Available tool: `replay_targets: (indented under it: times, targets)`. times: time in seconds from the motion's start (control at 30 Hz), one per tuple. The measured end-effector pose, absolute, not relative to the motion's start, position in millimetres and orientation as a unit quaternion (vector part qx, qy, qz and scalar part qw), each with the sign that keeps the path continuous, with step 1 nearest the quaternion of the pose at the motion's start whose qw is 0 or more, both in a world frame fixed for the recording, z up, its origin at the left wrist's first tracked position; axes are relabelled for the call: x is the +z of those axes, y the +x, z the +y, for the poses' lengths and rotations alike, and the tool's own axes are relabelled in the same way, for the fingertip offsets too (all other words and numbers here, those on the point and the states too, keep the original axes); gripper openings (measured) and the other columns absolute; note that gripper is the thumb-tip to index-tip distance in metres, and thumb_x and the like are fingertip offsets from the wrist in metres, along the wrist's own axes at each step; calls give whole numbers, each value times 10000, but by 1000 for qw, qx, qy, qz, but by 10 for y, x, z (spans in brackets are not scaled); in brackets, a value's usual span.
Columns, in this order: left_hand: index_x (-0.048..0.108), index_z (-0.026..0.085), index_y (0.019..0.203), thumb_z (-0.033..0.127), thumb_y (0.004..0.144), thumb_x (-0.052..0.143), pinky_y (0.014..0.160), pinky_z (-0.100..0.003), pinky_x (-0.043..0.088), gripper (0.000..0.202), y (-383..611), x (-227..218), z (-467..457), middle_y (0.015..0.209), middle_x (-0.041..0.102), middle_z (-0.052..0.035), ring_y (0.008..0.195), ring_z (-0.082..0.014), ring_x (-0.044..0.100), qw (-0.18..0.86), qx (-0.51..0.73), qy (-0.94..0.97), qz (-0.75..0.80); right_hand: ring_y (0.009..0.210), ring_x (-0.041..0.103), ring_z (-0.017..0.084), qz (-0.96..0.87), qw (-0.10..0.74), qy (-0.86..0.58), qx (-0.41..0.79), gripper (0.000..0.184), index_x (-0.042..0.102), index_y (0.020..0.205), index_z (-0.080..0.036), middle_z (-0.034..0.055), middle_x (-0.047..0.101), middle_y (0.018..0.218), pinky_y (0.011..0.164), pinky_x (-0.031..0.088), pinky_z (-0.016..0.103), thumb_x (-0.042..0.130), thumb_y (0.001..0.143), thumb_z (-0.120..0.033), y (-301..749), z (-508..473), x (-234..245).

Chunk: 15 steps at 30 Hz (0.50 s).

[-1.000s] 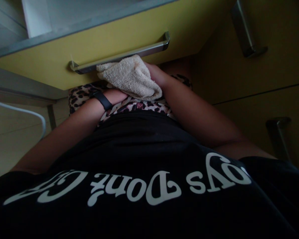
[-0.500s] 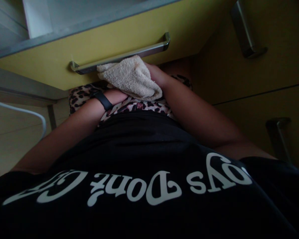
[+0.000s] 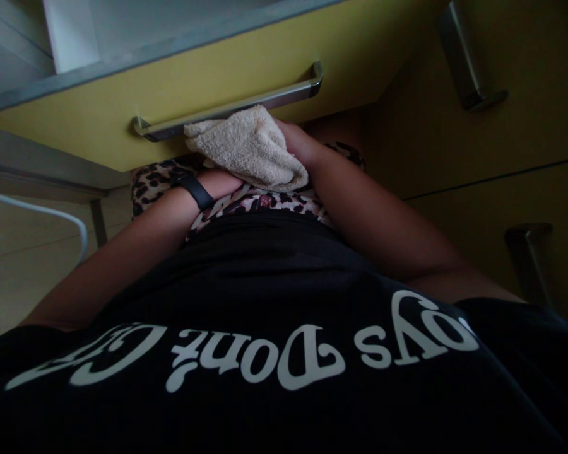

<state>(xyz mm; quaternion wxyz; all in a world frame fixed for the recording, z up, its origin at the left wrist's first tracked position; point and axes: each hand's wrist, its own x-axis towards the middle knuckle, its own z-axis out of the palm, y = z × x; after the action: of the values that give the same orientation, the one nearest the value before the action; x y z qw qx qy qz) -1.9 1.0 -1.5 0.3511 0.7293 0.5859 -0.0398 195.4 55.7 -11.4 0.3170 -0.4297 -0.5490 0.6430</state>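
Note:
A beige terry towel (image 3: 248, 148) is bunched in front of my waist, just below the metal handle (image 3: 227, 107) of a yellow drawer front (image 3: 218, 75). My right hand (image 3: 297, 144) presses against the towel's right side, with its fingers curled into the cloth. My left hand (image 3: 224, 180), with a black band (image 3: 192, 188) on the wrist, reaches under the towel from the left. The towel hides its fingers.
The open drawer's grey rim (image 3: 123, 57) juts out above. More yellow drawer fronts with metal handles (image 3: 468, 63) stand at the right. A white curved rail (image 3: 52, 217) and pale floor lie at the left. My black printed shirt (image 3: 274, 353) fills the lower view.

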Motion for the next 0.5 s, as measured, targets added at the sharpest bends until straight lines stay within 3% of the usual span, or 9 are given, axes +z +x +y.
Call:
replay_targets:
  times: [0.23, 0.4, 0.5]
  targets:
    - [796, 220, 1121, 528, 975, 347, 1397, -394, 177, 563, 27, 37, -4, 1033, 798, -71, 1367, -190, 616, 358, -50, 738, 569, 1152, 693, 97, -481, 347, -431, 680, 340, 752, 1090, -76, -69, 763, 944, 1282, 402, 388, 483, 1041, -278, 1958, 423, 62]
    - [796, 206, 1104, 531, 967, 313, 1356, -415, 280, 597, -10, -33, 15, 1109, 786, -78, 1328, -208, 643, 337, -53, 745, 573, 1179, 695, 115, -477, 347, -434, 682, 373, 743, 1091, -75, -61, 759, 956, 1270, 421, 395, 552, 1007, -384, 1954, 451, -1]
    - [803, 241, 1090, 556, 962, 283, 1317, -392, 355, 621, -4, -6, 9, 1092, 787, -68, 1352, -206, 627, 329, -73, 748, 572, 1196, 694, 127, -488, 334, -442, 675, 410, 726, 1056, -51, -38, 770, 1001, 1277, 395, 431, 510, 1012, -396, 1958, 450, 20]
